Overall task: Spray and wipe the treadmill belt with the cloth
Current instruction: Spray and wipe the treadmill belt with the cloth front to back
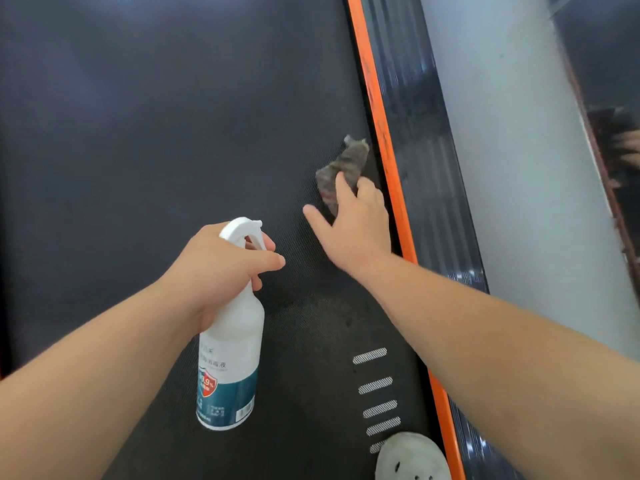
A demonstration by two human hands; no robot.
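The dark treadmill belt [145, 133] fills most of the view. My left hand [221, 268] grips the neck of a white spray bottle [230, 344] with a teal label, one finger at the trigger, the bottle held above the belt. My right hand [353, 220] lies on a crumpled grey cloth [346, 164] on the belt near its right edge, fingers over the cloth's near end and thumb spread out to the left. The far end of the cloth sticks out beyond my fingers.
An orange strip [384, 133] borders the belt on the right, with a ribbed black side rail [426, 150] beyond it and a pale floor [519, 150] further right. White dashes [375, 384] mark the belt lower right. A white shoe [412, 459] stands at the bottom edge.
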